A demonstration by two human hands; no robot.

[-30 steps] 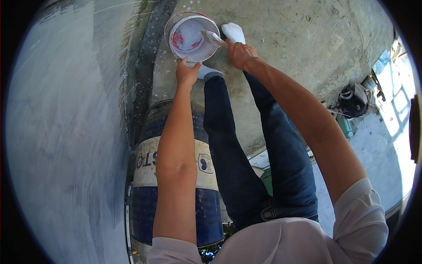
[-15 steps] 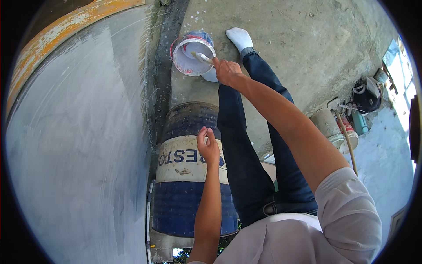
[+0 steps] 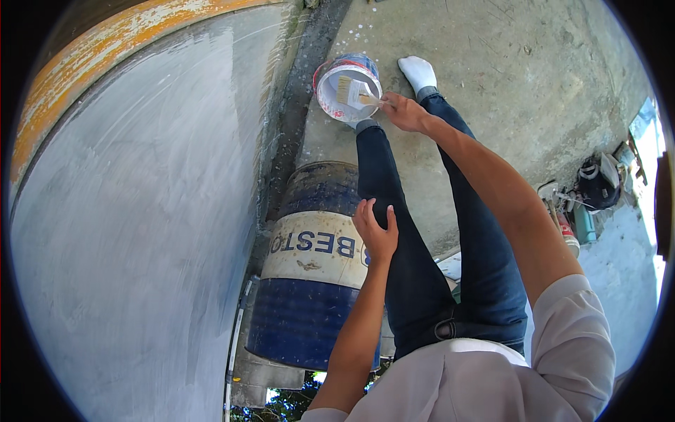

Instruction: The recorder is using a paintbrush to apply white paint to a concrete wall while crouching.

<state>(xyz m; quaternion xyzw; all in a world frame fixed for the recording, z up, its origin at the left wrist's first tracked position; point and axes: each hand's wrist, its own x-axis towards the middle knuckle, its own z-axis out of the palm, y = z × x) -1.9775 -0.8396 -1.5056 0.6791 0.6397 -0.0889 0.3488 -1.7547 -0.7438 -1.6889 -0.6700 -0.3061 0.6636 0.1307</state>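
Blue drum [image 3: 309, 320], cream band around its middle, dark lettering, surface scuffed. Concrete floor [image 3: 492, 56], rough, stained, white specks toward the top. Flaking orange band [image 3: 77, 77], upper left. Far right: black bundle [image 3: 596, 188], kind unclear; turquoise cylinder [image 3: 584, 224] just below; red-and-white container [image 3: 568, 235] beside that, partly hidden. Foliage [image 3: 290, 404], lower edge.

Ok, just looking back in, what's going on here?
A person is holding a paintbrush by its handle in the right hand, its pale bristles over the mouth of a bucket by the left foot. The left hand appears to hold nothing; it is near the left knee, and whether it touches the leg is unclear. A blue-and-white drum is close by on the left.
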